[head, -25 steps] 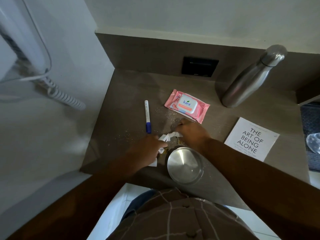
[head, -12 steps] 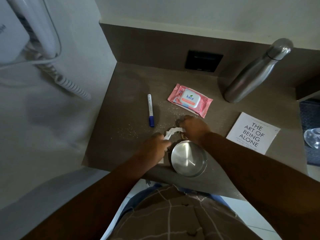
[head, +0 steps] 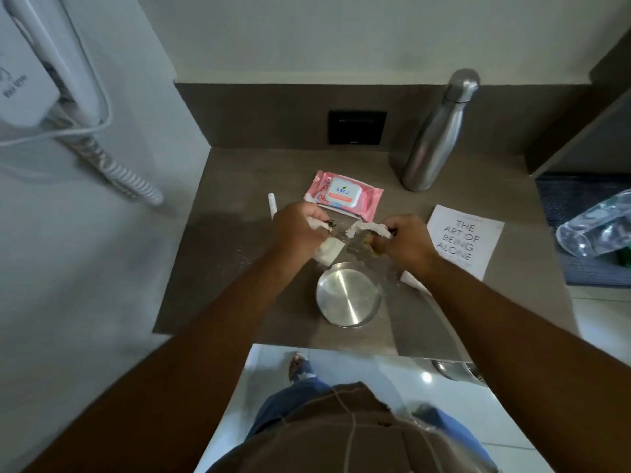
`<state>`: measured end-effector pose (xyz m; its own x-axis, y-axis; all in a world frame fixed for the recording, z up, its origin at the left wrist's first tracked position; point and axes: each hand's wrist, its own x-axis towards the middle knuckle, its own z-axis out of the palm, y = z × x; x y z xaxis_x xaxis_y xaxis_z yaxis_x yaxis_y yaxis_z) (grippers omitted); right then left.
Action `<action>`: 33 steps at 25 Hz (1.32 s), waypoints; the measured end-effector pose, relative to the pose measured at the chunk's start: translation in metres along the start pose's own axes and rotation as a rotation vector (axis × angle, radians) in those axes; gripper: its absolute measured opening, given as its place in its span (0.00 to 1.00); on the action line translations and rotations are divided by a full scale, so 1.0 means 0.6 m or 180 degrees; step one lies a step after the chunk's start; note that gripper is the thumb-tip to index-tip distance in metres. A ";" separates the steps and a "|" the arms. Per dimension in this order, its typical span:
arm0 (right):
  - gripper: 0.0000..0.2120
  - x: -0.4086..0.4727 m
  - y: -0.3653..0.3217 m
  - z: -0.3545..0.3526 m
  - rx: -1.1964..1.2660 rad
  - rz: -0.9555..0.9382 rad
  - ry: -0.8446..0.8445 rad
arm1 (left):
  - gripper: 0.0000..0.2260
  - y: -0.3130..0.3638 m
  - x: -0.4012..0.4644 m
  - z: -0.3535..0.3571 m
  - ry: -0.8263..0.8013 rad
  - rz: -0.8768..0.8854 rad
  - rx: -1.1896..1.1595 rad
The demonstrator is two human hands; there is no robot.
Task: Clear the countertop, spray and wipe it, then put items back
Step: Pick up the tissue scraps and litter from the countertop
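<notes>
My left hand and my right hand are raised above the brown countertop, each closed on white tissue paper. The left hand's tissue hangs below the fist; the right hand's tissue holds brownish debris. A round steel bowl sits just below the hands near the front edge. A pink wet-wipes pack lies behind the hands. A white marker is mostly hidden by my left hand. Crumbs are scattered on the counter.
A steel water bottle stands at the back right beside a black wall socket. A white book lies at the right. A clear plastic bag lies on a dark mat further right. A wall-mounted hair dryer with coiled cord hangs left.
Both hands have lifted off the counter and moved apart, each carrying tissue. The view has tilted down, showing the floor and my legs.
</notes>
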<state>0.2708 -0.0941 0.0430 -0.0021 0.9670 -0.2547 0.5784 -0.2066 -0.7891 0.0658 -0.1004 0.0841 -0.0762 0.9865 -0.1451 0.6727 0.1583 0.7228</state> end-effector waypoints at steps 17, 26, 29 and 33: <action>0.08 -0.328 0.595 -0.465 -0.0072 0.1473 0.0382 | 0.10 0.343 -0.357 0.726 -0.1806 0.0056 0.0285; 0.09 -0.165 0.976 -0.261 0.0083 0.2138 0.0107 | 0.07 0.076 -0.212 1.108 -0.1533 -0.0775 0.0622; 0.06 -0.085 1.081 -0.180 0.0141 0.2014 0.0058 | 0.11 -0.017 -0.158 1.213 -0.1488 -0.1109 0.0458; 0.29 -0.042 1.151 -0.106 0.0214 0.1982 -0.0355 | 0.22 -0.097 -0.124 1.265 -0.1598 -0.1397 0.0256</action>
<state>0.7224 -0.2516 -0.4603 0.2311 0.6420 -0.7311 0.4460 -0.7377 -0.5068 0.5910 -0.2152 -0.4601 -0.0168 0.6888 -0.7247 0.7117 0.5174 0.4752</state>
